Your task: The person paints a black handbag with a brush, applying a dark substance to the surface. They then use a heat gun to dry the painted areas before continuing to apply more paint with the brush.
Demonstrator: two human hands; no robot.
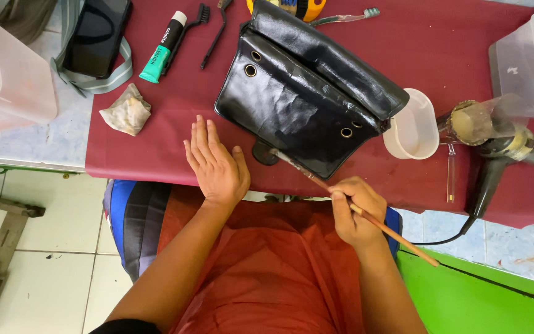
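Yellow object [287,8] cut off at top; brush tip [274,152] blurred.

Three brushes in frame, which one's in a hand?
The long wooden-handled paintbrush, gripped by the right hand, tip at the black leather bag. The two small black brushes lie untouched at the table's far edge.

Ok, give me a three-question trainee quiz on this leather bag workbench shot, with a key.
1. True or false: the left hand lies flat and empty on the maroon cloth.
2. What does the right hand hold? A) a thin wooden-handled brush B) the green-capped tube C) the crumpled rag
3. Fill in: the brush tip meets the lower edge of the black leather ____.

Key: 1 true; 2 A; 3 bag.
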